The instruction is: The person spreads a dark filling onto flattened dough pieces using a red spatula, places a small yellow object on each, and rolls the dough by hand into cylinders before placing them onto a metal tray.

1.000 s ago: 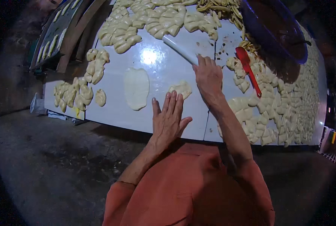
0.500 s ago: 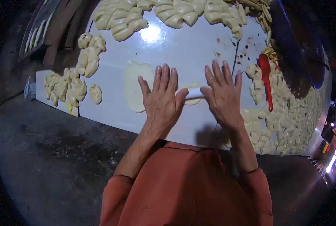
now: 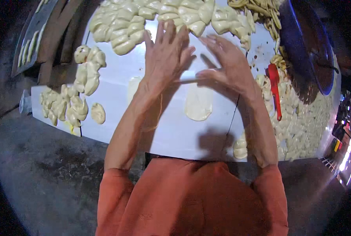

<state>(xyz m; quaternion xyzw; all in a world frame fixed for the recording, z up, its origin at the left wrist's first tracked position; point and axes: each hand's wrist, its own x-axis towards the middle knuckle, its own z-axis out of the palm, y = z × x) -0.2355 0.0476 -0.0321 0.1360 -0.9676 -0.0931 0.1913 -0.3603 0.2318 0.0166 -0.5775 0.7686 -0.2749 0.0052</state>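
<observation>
My left hand (image 3: 164, 53) and my right hand (image 3: 227, 65) reach forward over the white tabletop, fingers spread and not wrapped round anything. Between them shows the middle of a white rolling pin (image 3: 188, 74); its ends are hidden beneath my palms. Just on the near side of the pin lies a flattened oval of pale dough (image 3: 199, 104). A second thin dough sheet (image 3: 133, 87) is mostly covered by my left forearm. My left fingertips are close to a large cluster of pale dough lumps (image 3: 124, 29) at the far side.
More dough lumps (image 3: 89, 70) sit at the left, beside one separate round piece (image 3: 98, 113). On the right, a red long-handled tool (image 3: 274, 88) rests over many small dough pieces (image 3: 297, 129). Yellowish strips (image 3: 258, 11) are piled near a blue-rimmed basin (image 3: 328, 84).
Both hands have moved forward, away from my body, with the rolling pin. The dough oval now shows on the near side of the pin, and my left arm covers most of the other sheet.
</observation>
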